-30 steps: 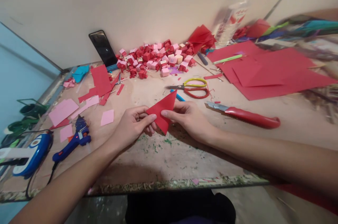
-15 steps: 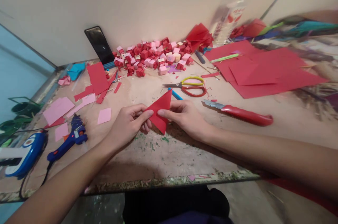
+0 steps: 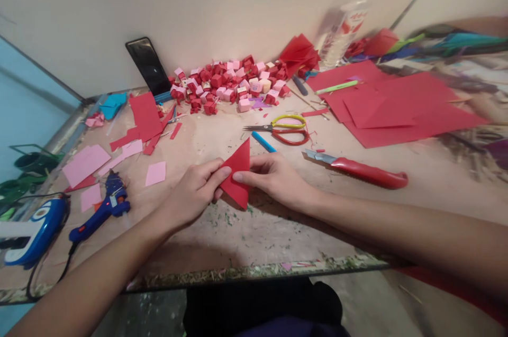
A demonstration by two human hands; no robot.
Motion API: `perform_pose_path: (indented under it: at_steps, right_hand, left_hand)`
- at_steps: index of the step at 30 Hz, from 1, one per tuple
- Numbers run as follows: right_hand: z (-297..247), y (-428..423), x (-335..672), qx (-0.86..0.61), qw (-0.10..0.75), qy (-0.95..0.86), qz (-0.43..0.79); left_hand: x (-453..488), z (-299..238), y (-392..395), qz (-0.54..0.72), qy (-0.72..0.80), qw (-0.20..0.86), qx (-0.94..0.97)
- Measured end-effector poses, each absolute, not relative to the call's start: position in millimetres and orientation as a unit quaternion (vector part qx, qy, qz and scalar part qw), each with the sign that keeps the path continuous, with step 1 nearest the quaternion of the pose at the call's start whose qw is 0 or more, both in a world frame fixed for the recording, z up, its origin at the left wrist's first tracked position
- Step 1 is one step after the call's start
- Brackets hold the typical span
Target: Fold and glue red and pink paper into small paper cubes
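Note:
A piece of red paper (image 3: 239,160), folded into a triangle, is held between my two hands above the tabletop. My left hand (image 3: 204,181) pinches its left corner, thumb on top and fingers curled beneath. On the right side my right hand (image 3: 273,175) presses its thumb flat on the paper, with the fingers behind it. Just beyond the hands lie a blue pen-like stick (image 3: 263,142) and scissors (image 3: 283,128) with yellow and red handles. A red-handled utility knife (image 3: 361,170) rests to the right, its blade pointing left.
Small red and pink paper cubes (image 3: 234,83) are heaped by the wall, beside a leaning phone (image 3: 147,64). Red sheets (image 3: 397,104) and a plastic bottle (image 3: 345,30) are at right. A blue glue gun (image 3: 103,207), its cord and pink paper pieces (image 3: 86,163) are at left.
The folded red paper has turned slightly and dropped a little, its tip moving left and down. Both hands keep hold of it, and the right thumb has slid slightly left.

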State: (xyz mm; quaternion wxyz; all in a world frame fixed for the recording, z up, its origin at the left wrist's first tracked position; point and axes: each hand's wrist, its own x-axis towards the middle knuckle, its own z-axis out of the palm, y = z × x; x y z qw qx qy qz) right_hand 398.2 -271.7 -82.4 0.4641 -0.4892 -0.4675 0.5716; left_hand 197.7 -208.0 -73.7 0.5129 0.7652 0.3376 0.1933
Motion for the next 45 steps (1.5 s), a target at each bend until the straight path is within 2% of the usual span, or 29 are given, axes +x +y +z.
perform_pose_path:
  at_steps: [7,15,22,28,40,45]
  right_hand:
    - [-78,-274,399,-0.481,0.473,-0.447,0.587]
    - [-78,-272,399,-0.476,0.475,-0.449,0.588]
    - [-80,-273,402,-0.466,0.429,-0.489,0.600]
    - [-81,-271,402,-0.504,0.419,-0.518,0.549]
    - [-78,-272,401,-0.498,0.402,-0.540,0.547]
    - [-79,-274,400,-0.483,0.420,-0.532,0.555]
  left_hand:
    - [198,-78,-208,0.210,0.348,0.581,0.706]
    - [199,-84,-207,0.213,0.352,0.612,0.675]
    - [201,-83,-206,0.263,0.369,0.591,0.667]
    - [201,-85,-205,0.270,0.374,0.588,0.665]
    - [202,-89,-200,0.322,0.361,0.595,0.641]
    - [201,-87,-201,0.324,0.365,0.585,0.649]
